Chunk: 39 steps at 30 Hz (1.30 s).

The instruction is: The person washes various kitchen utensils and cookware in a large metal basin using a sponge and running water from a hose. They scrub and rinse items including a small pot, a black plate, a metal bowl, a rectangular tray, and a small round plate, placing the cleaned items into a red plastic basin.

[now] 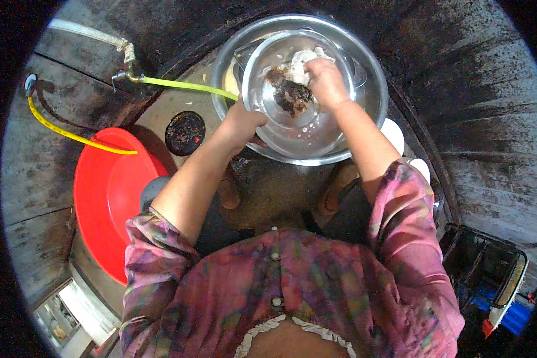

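Nearest, the person's patterned pink sleeves are framing the view, rolled back above bare forearms; the cloth is looking soft and loosely woven. The left hand is clamping the near rim of the bowl, fingers closed over its edge; the right hand is closed on a pale, wet cloth and pressing it against the bowl's inner wall, the 2 hands standing apart across the bowl. The bowl is a thin, shiny steel round, tilted toward the person and held inside the basin, a wider steel round sitting on the floor just ahead of the knees.

A dark, crumbly clump of residue is sticking to the bowl's wall just below the cloth; it is looking coarse and wet. I am judging that the smooth, wet rim is likely to slip from a 1-handed grip if the scrubbing push is growing harder, letting the bowl drop and clatter into the basin; loosened grit is also liable to smear rather than lift if the cloth is already loaded.

To the left, a glossy red plastic tub is lying on the rough, stained concrete floor; a thin yellow hose is draping over its rim, and a second, greener hose is running from a brass tap toward the basin, where it could snag the left wrist. Beside the tub a round dark drain cover is sitting flush.
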{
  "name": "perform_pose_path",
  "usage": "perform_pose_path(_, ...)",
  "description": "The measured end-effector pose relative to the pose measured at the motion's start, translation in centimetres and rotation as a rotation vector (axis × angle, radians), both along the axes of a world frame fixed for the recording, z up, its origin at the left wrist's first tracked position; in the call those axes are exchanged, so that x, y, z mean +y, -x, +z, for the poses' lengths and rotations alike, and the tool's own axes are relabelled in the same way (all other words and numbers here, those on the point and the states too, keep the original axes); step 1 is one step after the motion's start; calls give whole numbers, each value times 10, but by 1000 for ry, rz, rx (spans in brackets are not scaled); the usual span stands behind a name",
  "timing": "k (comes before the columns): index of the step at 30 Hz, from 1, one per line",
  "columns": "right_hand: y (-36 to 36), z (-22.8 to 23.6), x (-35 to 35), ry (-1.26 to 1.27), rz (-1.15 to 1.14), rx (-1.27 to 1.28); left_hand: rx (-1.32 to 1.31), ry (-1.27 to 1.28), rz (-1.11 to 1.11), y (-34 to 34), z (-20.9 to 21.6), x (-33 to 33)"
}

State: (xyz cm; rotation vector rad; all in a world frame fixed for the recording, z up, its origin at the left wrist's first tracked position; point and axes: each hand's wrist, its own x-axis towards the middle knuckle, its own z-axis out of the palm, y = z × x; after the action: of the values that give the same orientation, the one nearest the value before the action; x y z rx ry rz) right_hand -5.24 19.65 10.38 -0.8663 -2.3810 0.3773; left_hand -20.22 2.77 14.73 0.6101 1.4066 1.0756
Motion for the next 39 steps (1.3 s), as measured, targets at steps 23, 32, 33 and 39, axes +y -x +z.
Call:
perform_pose_path(23,-110,97,17,543,-413,401,894,132,-168,10,-114,39)
perform_pose_path(32,-141,141,-55,615,-341,706,906,191,-139,-14,-204,57)
perform_pose_path(33,-145,143,-58,666,-334,738,878,191,-123,-19,-206,59)
perform_pose_path(39,-150,124,-45,718,-353,666,517,149,-104,1,-240,58)
